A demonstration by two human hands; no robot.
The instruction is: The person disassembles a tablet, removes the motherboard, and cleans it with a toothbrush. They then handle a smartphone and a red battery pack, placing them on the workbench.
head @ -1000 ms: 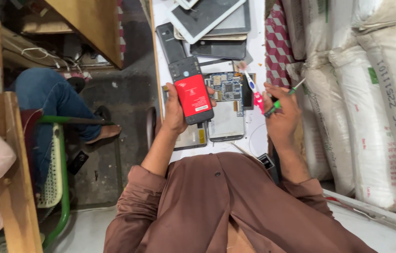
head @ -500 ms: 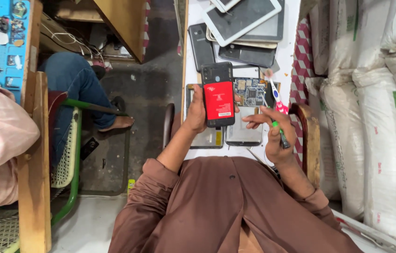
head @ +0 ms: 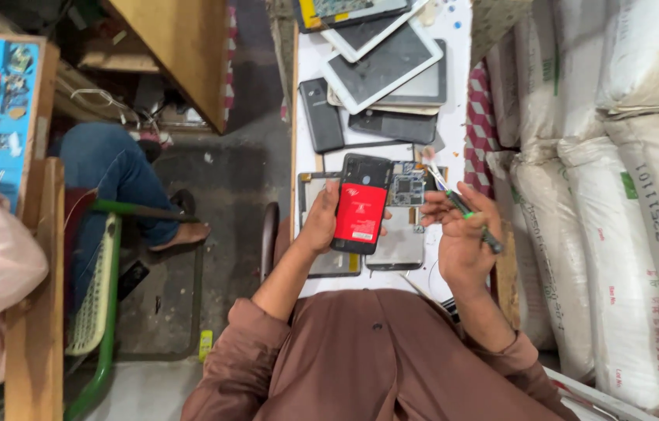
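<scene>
Overhead, a phone repair bench crowded with parts.
Left hand (head: pixel 320 222) grips an opened phone with a red battery (head: pixel 360 204) above the white table (head: pixel 307 58); right hand (head: pixel 460 234) holds a green-handled screwdriver (head: pixel 462 206). Stacked tablets (head: pixel 382 62) lie beyond, white sacks (head: pixel 618 195) alongside.

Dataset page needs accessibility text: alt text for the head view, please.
Seen from above, a person in a brown shirt holds an opened phone with a red battery in the left hand and a green-handled tool in the right hand. Both are above a white workbench strewn with tablets and phones. White sacks are stacked on one side; another person sits on the other.
</scene>
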